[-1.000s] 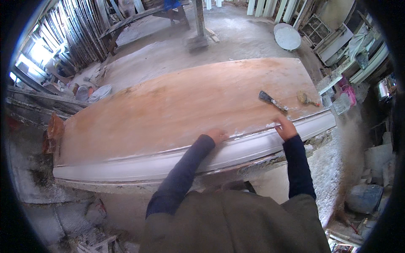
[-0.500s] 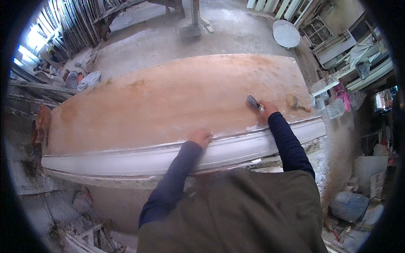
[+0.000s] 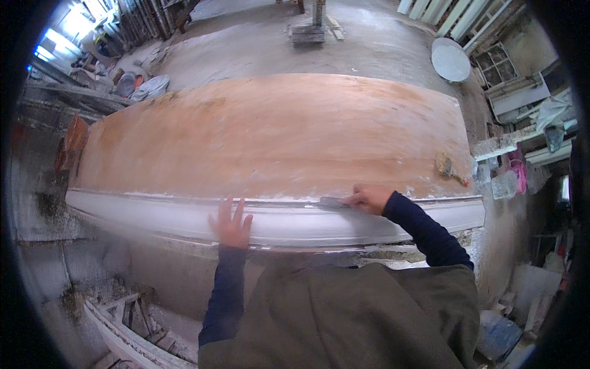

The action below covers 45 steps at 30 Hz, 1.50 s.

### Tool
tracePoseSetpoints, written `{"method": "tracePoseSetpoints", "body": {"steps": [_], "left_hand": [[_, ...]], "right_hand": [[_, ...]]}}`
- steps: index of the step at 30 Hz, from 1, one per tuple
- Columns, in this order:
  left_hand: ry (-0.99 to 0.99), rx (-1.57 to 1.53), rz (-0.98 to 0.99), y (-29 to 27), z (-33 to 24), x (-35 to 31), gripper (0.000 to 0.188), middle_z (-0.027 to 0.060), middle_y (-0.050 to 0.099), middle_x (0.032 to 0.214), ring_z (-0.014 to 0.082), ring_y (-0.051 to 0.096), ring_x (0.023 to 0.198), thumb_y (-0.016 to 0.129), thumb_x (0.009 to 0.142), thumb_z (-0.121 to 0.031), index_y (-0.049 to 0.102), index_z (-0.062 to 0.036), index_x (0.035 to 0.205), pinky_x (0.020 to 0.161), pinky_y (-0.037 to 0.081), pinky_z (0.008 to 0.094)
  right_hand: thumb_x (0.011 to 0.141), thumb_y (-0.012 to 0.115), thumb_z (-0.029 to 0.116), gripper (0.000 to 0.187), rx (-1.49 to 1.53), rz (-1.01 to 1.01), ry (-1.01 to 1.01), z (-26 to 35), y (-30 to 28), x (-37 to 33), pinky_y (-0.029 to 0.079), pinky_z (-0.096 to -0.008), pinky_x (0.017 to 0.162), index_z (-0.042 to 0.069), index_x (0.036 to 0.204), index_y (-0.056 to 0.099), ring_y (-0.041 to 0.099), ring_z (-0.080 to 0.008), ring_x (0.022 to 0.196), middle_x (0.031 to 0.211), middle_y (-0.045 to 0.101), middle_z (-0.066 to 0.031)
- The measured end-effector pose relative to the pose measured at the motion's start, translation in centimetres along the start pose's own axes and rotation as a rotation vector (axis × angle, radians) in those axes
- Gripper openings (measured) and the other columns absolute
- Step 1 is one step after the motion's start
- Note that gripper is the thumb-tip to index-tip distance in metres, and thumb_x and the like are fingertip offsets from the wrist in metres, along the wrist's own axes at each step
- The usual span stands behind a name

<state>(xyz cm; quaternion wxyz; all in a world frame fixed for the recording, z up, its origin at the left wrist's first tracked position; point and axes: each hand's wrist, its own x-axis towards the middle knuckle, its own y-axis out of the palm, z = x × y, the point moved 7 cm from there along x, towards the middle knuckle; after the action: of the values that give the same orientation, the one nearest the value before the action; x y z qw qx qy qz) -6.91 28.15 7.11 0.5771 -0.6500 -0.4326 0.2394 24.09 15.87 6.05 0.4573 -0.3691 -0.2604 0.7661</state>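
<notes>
A long white moulding with stepped profile lines runs along the near edge of a wide orange-brown board. My right hand is closed around a putty knife, its grey blade lying flat over the moulding's far edge, pointing left. The knife's handle is hidden in my fingers. Further left, my left hand rests on the moulding with fingers spread, holding nothing, slightly blurred. White smears line the seam between moulding and board.
A paintbrush lies at the board's right end. A round white disc and a window frame stand at the back right. Beyond the board is a post base. Plaster-covered frame pieces lie low at the left.
My right hand has brought the putty knife from above the board down and left onto the moulding's edge. My left hand has moved left along the moulding, its fingers now spread.
</notes>
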Motion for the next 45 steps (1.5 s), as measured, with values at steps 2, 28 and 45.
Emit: {"method": "tracePoseSetpoints", "body": {"steps": [2, 28, 45], "left_hand": [[-0.020, -0.008, 0.001, -0.1, 0.0, 0.2, 0.041, 0.0076, 0.040, 0.126, 0.0279, 0.031, 0.121, 0.053, 0.078, -0.034, 0.051, -0.0192, 0.116, 0.094, 0.013, 0.0590], [-0.251, -0.055, -0.265, -1.9, 7.4, -1.5, 0.033, 0.0041, 0.043, 0.122, 0.0286, 0.031, 0.121, 0.052, 0.078, -0.028, 0.056, -0.0187, 0.110, 0.094, 0.009, 0.0613], [-0.301, -0.064, -0.225, -1.4, 7.3, -1.1, 0.030, 0.0025, 0.045, 0.119, 0.0253, 0.033, 0.120, 0.053, 0.077, -0.015, 0.057, -0.0169, 0.107, 0.097, 0.010, 0.0574]], "right_hand": [[0.077, 0.052, 0.016, 0.032, 0.010, -0.027, -0.006, 1.0, -0.2, 2.7, 0.044, -0.0377, 0.063, 0.028, 0.106, 0.058, 0.052, -0.0281, 0.069, 0.075, 0.050, -0.0125], [0.074, 0.057, 0.012, 0.030, -0.187, 0.203, -0.057, 1.8, -3.8, 2.6, 0.042, -0.0365, 0.057, 0.028, 0.099, 0.063, 0.051, -0.0266, 0.063, 0.072, 0.051, -0.0110], [0.086, 0.043, 0.030, 0.035, -0.238, 0.354, 0.021, 5.3, -2.8, 4.0, 0.046, -0.0383, 0.069, 0.032, 0.120, 0.045, 0.059, -0.0299, 0.076, 0.084, 0.061, -0.0149]]}}
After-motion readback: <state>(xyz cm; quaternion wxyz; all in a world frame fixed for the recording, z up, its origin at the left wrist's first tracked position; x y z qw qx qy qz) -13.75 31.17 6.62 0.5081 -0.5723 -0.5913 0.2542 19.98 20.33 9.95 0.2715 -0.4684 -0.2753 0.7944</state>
